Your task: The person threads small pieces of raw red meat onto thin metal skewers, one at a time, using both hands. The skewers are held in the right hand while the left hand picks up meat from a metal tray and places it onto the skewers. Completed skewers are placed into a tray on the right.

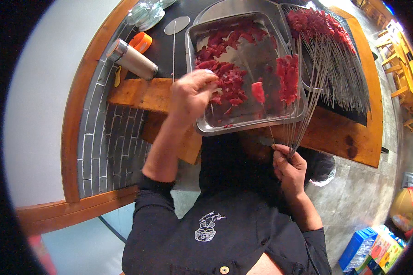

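My left hand (194,91) is raised over the left edge of a steel tray (251,122), beside a heap of raw red meat pieces (232,82); its fingertips are bent together, and whether they pinch a piece cannot be told. Low at the right, my right hand (290,165) grips a bundle of thin metal skewers (309,113). One skewer between its thumb and finger bears a single meat piece (258,92) at its tip, over the tray. Several loaded skewers (287,79) from the bundle rest their meat over the tray's right side.
A second tray at the right holds many loaded skewers (340,68). At the left are a steel flask (134,60), an orange ring-shaped object (140,42) and a round disc (177,25) with a skewer across it. The wooden table edge (347,141) runs before me, near a brick wall (96,147).
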Tool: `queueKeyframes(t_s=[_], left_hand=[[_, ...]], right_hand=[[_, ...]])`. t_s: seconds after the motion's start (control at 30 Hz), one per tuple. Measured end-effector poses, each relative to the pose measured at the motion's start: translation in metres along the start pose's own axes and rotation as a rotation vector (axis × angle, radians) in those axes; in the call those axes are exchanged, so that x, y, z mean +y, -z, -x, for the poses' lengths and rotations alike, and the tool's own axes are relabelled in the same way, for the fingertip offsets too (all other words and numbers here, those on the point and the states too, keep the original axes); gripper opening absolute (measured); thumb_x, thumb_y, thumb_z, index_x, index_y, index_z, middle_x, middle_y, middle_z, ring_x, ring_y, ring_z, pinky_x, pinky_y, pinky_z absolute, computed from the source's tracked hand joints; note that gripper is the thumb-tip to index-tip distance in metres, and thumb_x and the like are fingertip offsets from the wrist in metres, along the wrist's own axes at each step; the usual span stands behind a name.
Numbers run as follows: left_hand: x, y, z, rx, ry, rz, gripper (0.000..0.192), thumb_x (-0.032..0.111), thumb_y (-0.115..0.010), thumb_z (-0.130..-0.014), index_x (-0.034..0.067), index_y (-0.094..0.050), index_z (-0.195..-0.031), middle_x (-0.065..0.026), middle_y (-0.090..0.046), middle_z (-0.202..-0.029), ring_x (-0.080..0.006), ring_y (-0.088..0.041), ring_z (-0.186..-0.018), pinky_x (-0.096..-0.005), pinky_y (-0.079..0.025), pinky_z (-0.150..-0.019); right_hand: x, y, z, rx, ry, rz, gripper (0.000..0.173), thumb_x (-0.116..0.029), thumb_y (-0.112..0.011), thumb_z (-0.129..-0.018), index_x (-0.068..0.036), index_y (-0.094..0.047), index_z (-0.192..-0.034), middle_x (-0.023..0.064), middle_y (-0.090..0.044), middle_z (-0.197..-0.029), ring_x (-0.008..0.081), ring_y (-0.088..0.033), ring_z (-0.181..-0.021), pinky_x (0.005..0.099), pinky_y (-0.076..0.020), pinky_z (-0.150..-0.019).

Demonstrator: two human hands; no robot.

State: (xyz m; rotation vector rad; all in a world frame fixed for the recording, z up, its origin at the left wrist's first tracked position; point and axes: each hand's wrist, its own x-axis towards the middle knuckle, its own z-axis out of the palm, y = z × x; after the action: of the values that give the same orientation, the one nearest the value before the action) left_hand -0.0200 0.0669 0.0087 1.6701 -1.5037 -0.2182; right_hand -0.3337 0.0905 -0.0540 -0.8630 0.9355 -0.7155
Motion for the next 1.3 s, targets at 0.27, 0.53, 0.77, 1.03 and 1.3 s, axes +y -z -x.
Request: queueKeyframes(t_s=[0.27, 0.53, 0.77, 1.03, 1.3], left_hand=[[-0.032, 0.007, -0.002, -0.312, -0.528, -0.643, 0.013, 0.011, -0.064, -0.076, 0.01, -0.071, -0.087, -0.0083, -0.062, -0.098, -0.0301, -0.062, -0.1, -0.0427, -0.05, -0.088], [-0.025, 0.003, -0.002, -0.319, -0.39, -0.558, 0.011, 0.011, -0.063, -0.08, 0.008, -0.073, -0.083, -0.011, -0.065, -0.096, -0.0289, -0.062, -0.097, -0.0406, -0.05, -0.084], [-0.016, 0.012, -0.015, -0.066, 0.799, 1.053, 0.018, 0.017, -0.054, -0.099, 0.001, -0.062, -0.102, -0.0203, -0.071, -0.095, -0.0295, -0.071, -0.073, -0.0411, -0.059, -0.066], [0.009, -0.02, -0.02, 0.169, 0.688, 1.319, 0.021, 0.022, -0.059, -0.099, 0.002, -0.064, -0.1, -0.0214, -0.071, -0.095, -0.0317, -0.072, -0.08, -0.0411, -0.061, -0.072], [0.022, -0.025, -0.021, 0.25, 0.628, 1.288, 0.013, 0.014, -0.064, -0.095, 0.002, -0.064, -0.098, -0.0193, -0.072, -0.088, -0.0282, -0.072, -0.071, -0.0384, -0.061, -0.064]], right_hand=[[0.006, 0.002, 0.001, -0.03, -0.007, 0.009, 0.023, -0.011, -0.066, -0.094, -0.005, -0.069, -0.116, -0.0026, -0.061, -0.078, 0.0028, -0.047, -0.058, 0.0184, -0.0358, -0.049], [0.01, 0.004, 0.004, -0.014, -0.03, 0.022, 0.023, -0.01, -0.066, -0.094, -0.003, -0.069, -0.116, -0.0027, -0.062, -0.079, 0.0024, -0.048, -0.06, 0.0184, -0.0366, -0.05], [0.008, 0.004, 0.01, -0.058, -0.04, 0.054, 0.022, -0.008, -0.065, -0.093, -0.002, -0.069, -0.114, -0.0036, -0.06, -0.076, 0.0023, -0.048, -0.059, 0.0182, -0.0362, -0.052], [0.008, 0.006, 0.015, -0.084, -0.027, 0.115, 0.02, -0.008, -0.065, -0.094, -0.002, -0.07, -0.112, -0.0035, -0.061, -0.077, 0.0018, -0.048, -0.06, 0.0174, -0.0359, -0.052], [0.007, 0.004, 0.014, -0.09, -0.06, 0.081, 0.021, -0.008, -0.066, -0.094, -0.003, -0.07, -0.114, -0.0052, -0.062, -0.079, 0.0028, -0.051, -0.068, 0.0186, -0.0404, -0.059]])
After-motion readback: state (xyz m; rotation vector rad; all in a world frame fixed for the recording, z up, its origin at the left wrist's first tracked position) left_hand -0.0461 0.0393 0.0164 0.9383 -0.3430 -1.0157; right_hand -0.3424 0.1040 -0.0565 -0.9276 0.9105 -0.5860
